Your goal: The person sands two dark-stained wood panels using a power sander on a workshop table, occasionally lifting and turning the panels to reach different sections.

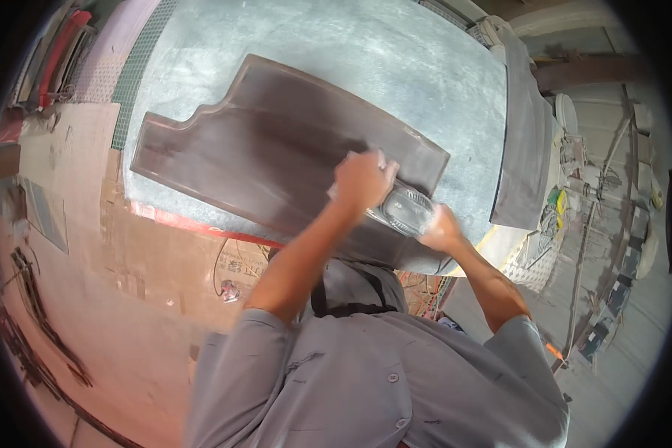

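A dark brown panel (pixel 276 142) with a stepped upper left corner and a raised border lies slantwise on a pale, dusty table (pixel 194 45). On its right part rests a grey and black power sander (pixel 403 210) with ribbed sides. My left hand (pixel 364 181) is closed around the sander's left end, a little blurred by motion. Closed on its right end is my right hand (pixel 442 230), near the panel's front edge. The sander's underside is hidden against the panel.
A dark sheet (pixel 526 142) hangs over the table's right side. Brown cardboard (pixel 179 257) covers the front left below the table edge. A green mesh strip (pixel 140 63) runs along the left. Beyond the right side, a cable (pixel 586 246) and clutter lie on the floor.
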{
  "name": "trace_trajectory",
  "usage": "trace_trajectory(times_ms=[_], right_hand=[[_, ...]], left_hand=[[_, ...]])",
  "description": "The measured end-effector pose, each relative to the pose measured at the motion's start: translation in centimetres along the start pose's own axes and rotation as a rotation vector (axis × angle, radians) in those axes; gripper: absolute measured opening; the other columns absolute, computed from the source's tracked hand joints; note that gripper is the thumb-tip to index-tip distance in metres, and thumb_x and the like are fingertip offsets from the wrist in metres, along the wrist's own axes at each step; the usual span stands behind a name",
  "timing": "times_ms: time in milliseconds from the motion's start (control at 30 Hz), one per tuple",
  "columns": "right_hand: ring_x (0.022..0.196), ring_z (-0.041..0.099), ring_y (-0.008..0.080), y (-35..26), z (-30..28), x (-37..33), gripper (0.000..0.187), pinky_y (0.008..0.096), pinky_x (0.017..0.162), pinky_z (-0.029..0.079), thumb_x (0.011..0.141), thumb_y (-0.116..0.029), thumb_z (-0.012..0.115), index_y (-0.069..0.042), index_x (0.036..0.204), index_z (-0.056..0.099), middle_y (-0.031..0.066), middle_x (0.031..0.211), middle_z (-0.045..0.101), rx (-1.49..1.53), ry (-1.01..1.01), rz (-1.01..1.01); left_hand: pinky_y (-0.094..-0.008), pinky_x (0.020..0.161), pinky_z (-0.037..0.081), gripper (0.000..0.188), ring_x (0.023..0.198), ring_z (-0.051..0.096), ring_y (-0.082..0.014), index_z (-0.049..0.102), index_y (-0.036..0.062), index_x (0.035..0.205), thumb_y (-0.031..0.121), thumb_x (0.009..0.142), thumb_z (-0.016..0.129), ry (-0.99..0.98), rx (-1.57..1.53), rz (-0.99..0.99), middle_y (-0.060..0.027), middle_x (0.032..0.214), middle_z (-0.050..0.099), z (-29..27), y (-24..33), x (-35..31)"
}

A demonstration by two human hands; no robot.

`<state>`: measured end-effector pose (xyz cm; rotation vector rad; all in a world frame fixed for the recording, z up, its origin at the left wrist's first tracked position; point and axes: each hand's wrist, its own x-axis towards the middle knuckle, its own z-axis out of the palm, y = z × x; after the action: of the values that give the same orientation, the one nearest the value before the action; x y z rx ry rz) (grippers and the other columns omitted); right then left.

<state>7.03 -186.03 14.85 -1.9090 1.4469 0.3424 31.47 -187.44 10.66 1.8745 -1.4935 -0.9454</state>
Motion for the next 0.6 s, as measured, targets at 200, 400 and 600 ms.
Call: trace_trajectory(times_ms=[200,400,600], right_hand=[[0.102,0.070,0.0451,-18.1,-2.1,12.4,0.069,0.0501,0.087,0.058,0.074,-0.019,0.076,-0.012,0.141,0.062,0.0265,0.110,0.073,-0.037,-0.067,-0.167],[0.107,0.071,0.0362,-31.5,-2.4,23.0,0.049,0.0477,0.093,0.058,0.075,-0.037,0.077,-0.017,0.120,0.073,0.0149,0.112,0.076,-0.049,0.008,-0.505],[0.096,0.072,0.0395,-32.7,-2.9,25.1,0.051,0.0477,0.085,0.058,0.073,-0.045,0.080,-0.013,0.113,0.073,0.0190,0.100,0.076,-0.063,-0.005,-0.555]], left_hand=[[-0.0508,0.068,0.052,0.038,0.075,0.067,-0.0430,0.069,0.0049,0.075,0.039,0.089,0.076,0.213,0.002,-0.076,-0.0197,0.077,0.069,-14.7,-11.6,7.6],[-0.0430,0.057,0.044,0.054,0.053,0.051,-0.0260,0.068,-0.0021,0.072,0.047,0.092,0.073,0.345,0.082,-0.055,-0.0171,0.060,0.060,-27.9,-21.1,13.0],[-0.0371,0.059,0.046,0.052,0.057,0.055,-0.0158,0.069,-0.0023,0.073,0.046,0.089,0.079,0.349,-0.024,-0.226,-0.0096,0.061,0.062,-29.7,-20.5,13.7]])
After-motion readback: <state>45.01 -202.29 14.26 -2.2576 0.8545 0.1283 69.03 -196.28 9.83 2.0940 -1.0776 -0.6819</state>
